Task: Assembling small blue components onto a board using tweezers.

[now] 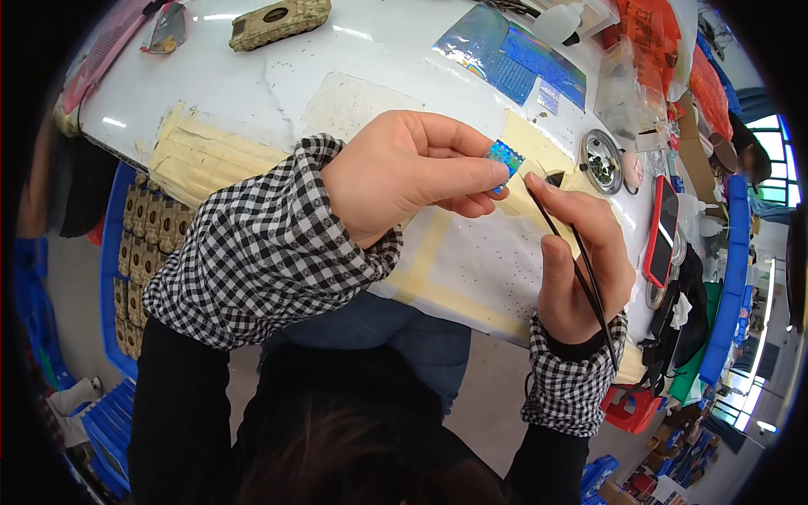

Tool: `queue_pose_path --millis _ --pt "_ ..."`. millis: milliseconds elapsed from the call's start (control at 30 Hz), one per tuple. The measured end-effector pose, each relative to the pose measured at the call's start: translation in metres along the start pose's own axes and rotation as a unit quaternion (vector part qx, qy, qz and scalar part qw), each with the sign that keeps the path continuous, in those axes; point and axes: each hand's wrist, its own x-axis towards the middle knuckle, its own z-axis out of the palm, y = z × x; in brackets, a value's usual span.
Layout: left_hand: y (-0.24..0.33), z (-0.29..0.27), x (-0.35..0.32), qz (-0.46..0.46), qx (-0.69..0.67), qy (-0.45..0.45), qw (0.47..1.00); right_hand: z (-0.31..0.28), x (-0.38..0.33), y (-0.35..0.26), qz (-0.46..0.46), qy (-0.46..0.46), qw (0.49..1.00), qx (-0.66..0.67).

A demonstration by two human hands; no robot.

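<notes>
My left hand point(404, 168) pinches a small shiny blue holographic sticker piece point(505, 155) between thumb and fingers, above the white table. Just to its right, my right hand point(593, 244) is closed around dark slim tweezers point(596, 295). The tweezers' upper end points toward the sticker piece, apart from it. Whether anything sits between the tips is too small to tell. Under the hands lies a white sheet point(480, 261) strewn with small dark specks and edged with yellowish tape. A round dish point(587, 148) with small dark pieces stands beyond my right hand.
Blue holographic sheets point(480, 50) lie at the far right, near a white squeeze bottle point(559, 23). A camouflage-patterned casing point(299, 15) rests at the far left. On the right edge is a red-cased phone point(663, 227). A blue crate point(109, 252) holds several similar casings below left.
</notes>
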Motion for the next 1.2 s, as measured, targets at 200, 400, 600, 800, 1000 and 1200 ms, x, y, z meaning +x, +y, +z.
queue_pose_path --millis 200,400,600,800,1000,1200 --pt "0.0006 -0.0008 0.0000 0.000 0.005 -0.008 1.000 -0.0003 0.0026 -0.0012 -0.009 -0.012 1.000 -0.013" --pt "0.0017 -0.0001 -0.0005 -0.003 0.010 -0.007 1.000 0.0014 0.0034 -0.0010 -0.012 -0.011 1.000 -0.018" --pt "0.0003 -0.0005 0.0001 0.002 0.007 -0.009 1.000 0.0029 0.0031 -0.0005 -0.014 -0.010 1.000 -0.021" --pt "0.0004 -0.0003 -0.0001 0.006 0.019 -0.002 1.000 0.0033 0.0026 -0.0010 -0.012 -0.002 0.999 -0.030" --pt "0.0010 0.0004 -0.0006 0.004 0.019 0.001 1.000 0.0040 0.0025 -0.0006 -0.005 -0.001 1.000 -0.026" --pt "0.0000 -0.0003 -0.0002 0.006 0.012 -0.002 1.000 0.0057 0.0013 0.0006 0.007 0.004 1.000 -0.017"
